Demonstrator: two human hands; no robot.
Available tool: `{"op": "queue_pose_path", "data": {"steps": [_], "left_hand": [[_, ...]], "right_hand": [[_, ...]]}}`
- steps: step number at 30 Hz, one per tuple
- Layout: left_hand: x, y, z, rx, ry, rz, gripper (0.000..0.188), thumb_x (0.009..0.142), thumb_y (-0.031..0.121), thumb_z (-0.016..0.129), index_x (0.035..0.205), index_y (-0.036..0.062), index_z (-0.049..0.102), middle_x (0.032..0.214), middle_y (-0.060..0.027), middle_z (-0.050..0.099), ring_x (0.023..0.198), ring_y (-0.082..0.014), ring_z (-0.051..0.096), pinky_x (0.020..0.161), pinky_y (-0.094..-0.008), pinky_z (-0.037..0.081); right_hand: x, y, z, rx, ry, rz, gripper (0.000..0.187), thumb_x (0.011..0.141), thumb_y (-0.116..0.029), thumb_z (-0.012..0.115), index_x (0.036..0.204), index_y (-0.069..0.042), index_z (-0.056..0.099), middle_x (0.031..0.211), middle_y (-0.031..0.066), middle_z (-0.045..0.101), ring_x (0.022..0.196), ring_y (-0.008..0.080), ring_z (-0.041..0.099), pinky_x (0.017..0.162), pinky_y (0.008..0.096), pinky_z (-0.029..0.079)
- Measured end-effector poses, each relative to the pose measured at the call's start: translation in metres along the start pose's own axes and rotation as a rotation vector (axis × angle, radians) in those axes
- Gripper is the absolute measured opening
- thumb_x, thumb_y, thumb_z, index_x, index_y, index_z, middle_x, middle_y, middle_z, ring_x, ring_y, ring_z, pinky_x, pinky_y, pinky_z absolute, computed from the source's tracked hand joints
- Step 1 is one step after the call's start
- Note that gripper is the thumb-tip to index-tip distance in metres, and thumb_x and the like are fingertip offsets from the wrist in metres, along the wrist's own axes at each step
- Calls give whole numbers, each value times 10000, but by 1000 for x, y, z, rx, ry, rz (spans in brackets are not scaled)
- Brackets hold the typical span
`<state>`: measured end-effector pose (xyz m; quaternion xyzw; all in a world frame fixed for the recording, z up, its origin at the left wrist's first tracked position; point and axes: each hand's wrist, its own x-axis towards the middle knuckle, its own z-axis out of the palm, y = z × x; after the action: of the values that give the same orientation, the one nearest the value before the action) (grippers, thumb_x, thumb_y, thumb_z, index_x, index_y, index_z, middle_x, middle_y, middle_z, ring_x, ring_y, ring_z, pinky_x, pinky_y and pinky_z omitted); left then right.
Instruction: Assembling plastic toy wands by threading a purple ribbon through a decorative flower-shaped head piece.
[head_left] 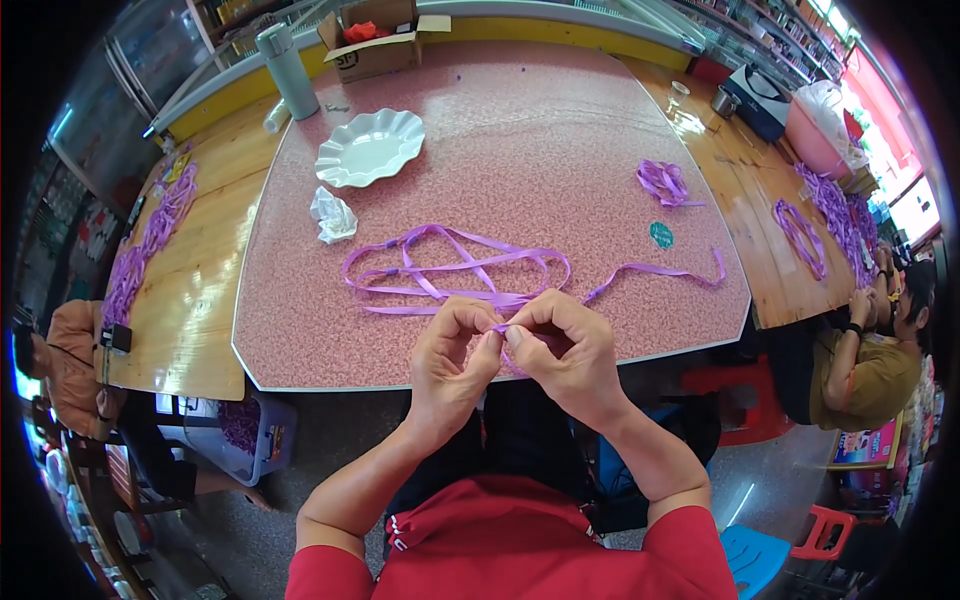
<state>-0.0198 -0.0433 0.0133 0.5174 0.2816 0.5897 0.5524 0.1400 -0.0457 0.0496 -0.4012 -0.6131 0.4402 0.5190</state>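
Note:
Just above the near edge of the pink table, my left hand (450, 352) and my right hand (568, 355) meet, thumbs and forefingers pinched together. Between the fingertips is a small bit of purple ribbon (502, 328). My fingers partly hide it, so its exact fold cannot be made out. Just beyond my hands lies a long ribbon in loose loops (480, 296), with small darker purple bands on it. A single ribbon strand (655, 269) trails off to the right and curls up at its end. Whether it joins the held piece is hidden.
A bundled purple ribbon (662, 183) and a round green sticker (661, 235) lie at right. Crumpled tissue (333, 215), a scalloped white plate (370, 148), a flask (288, 72) and a cardboard box (382, 45) stand far left. Seated people work at both sides beside ribbon piles.

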Motion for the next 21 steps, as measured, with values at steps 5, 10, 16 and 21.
{"op": "queue_pose_path", "data": {"steps": [5, 10, 16, 21], "left_hand": [[0, -5, 3, 145, 47, 71, 192, 895, -70, 649, 1043, 25, 571, 1061, -72, 554, 993, -155, 561, 918, -283, 456], [9, 2, 1, 635, 109, 485, 308, 786, -66, 738, 1034, 54, 601, 1020, -105, 591, 976, -249, 596, 868, -351, 456], [10, 6, 1, 878, 102, 575, 279, 750, -19, 773, 986, 68, 651, 1033, -109, 631, 1013, -270, 604, 872, -406, 418], [2, 8, -1, 750, 97, 374, 205, 781, 24, 759, 969, 51, 681, 1050, -119, 639, 1047, -276, 592, 914, -391, 404]], "right_hand": [[-1, 4, -1, 263, 2, 183, 48, 944, -52, 670, 928, -10, 655, 841, -28, 609, 722, 10, 540, 613, 186, 445], [0, 4, -10, 467, -29, 384, 98, 966, -113, 664, 917, -28, 669, 775, -62, 587, 682, -6, 490, 573, 183, 378], [-2, 6, -7, 323, -2, 209, 71, 958, -75, 673, 939, -7, 678, 805, -46, 601, 691, 2, 509, 586, 193, 402], [1, 10, -6, 34, -5, -132, 59, 921, -27, 706, 964, 13, 697, 885, 16, 644, 687, 40, 544, 590, 213, 435]]}}
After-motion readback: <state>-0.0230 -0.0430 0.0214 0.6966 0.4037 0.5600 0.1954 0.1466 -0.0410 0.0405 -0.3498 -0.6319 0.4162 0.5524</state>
